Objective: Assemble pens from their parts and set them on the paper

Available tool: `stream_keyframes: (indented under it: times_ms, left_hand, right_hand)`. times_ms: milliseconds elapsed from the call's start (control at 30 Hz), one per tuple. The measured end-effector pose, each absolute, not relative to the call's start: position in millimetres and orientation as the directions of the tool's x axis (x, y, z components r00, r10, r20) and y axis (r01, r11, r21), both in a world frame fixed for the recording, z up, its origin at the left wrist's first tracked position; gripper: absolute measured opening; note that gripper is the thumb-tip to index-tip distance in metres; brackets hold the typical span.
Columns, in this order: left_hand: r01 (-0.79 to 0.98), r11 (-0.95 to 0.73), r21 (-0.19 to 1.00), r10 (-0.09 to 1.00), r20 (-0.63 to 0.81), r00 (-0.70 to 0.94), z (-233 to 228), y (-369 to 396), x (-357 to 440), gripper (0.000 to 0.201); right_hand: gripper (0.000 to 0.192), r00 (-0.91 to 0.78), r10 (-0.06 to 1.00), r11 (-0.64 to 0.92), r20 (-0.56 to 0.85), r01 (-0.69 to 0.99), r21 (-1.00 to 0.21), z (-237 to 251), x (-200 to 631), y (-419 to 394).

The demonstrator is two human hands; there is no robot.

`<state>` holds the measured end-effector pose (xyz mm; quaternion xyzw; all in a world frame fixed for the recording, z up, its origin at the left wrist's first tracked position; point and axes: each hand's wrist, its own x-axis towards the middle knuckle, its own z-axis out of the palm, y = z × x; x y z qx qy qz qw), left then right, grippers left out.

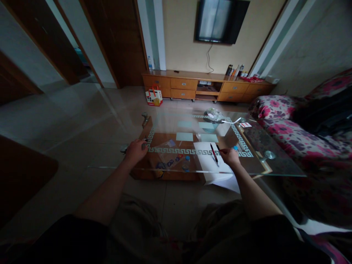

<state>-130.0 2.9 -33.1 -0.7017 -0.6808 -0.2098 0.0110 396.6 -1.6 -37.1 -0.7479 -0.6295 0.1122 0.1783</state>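
My left hand (135, 151) is over the left part of the glass coffee table (170, 161), its fingers curled round something small and dark that I cannot make out. On the right, my right hand (230, 157) pinches a thin, dark pen-like thing (218, 147) above white paper (205, 161). Just left of those fingers, a dark red and black pen (213, 153) lies on the paper. The paper's lower sheets stick out past the table's near edge. A blue-capped bottle (187, 163) shows through the glass.
A clear plastic bag (214, 114) and a red-and-white card (245, 125) are at the table's far right. Beyond stands a wooden TV cabinet (183, 84) with a paper carrier bag (154, 97) before it. A floral sofa (286, 135) flanks the right side.
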Motion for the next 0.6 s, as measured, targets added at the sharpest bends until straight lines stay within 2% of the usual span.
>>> stream_keyframes:
  times_ms: [167, 400, 600]
  left_hand:
    - [0.978, -0.058, 0.200, 0.945, 0.327, -0.011, -41.2, 4.9, -137.9, 0.034]
    - [0.973, 0.013, 0.230, 0.958, 0.276, -0.079, -47.2, 11.7, -147.4, 0.034]
    - [0.974, -0.011, 0.226, 0.958, 0.281, -0.054, -54.2, 17.3, -154.8, 0.033]
  right_hand:
    - [0.028, 0.141, 0.989, -0.112, 0.042, 0.906, -0.408, -41.3, 395.9, 0.8]
    - [0.029, 0.149, 0.989, -0.135, 0.001, 0.896, -0.423, -41.4, 387.1, 0.6]
    - [0.029, 0.143, 0.990, -0.135, -0.015, 0.893, -0.430, -39.9, 381.9, 0.7]
